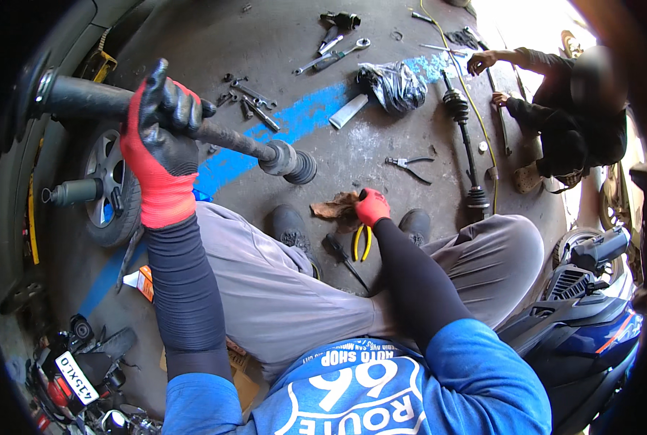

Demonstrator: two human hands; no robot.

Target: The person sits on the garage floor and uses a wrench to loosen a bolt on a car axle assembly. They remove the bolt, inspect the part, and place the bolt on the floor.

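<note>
My left hand (160, 141), in a red and black glove, is wrapped round a dark axle shaft (233, 138), raised at the upper left, with a ribbed boot at its near end. My right hand (373, 206), also gloved, grips a crumpled brown rag (332, 207) low between my boots. Just below it lie yellow-handled pliers (365, 245) and a black-handled tool (344, 257). Black-handled pliers (418, 174) rest farther right on the floor, beside a second axle (468, 152) with boots at both ends.
Wrenches (254, 98), a black bag (392, 87) and a pale tube (349, 110) lie ahead. A co-worker (570, 130) crouches at the right. A wheel (109, 210) and dark car body (62, 43) are at the left; motorbikes stand at lower right (584, 326) and lower left (84, 384).
</note>
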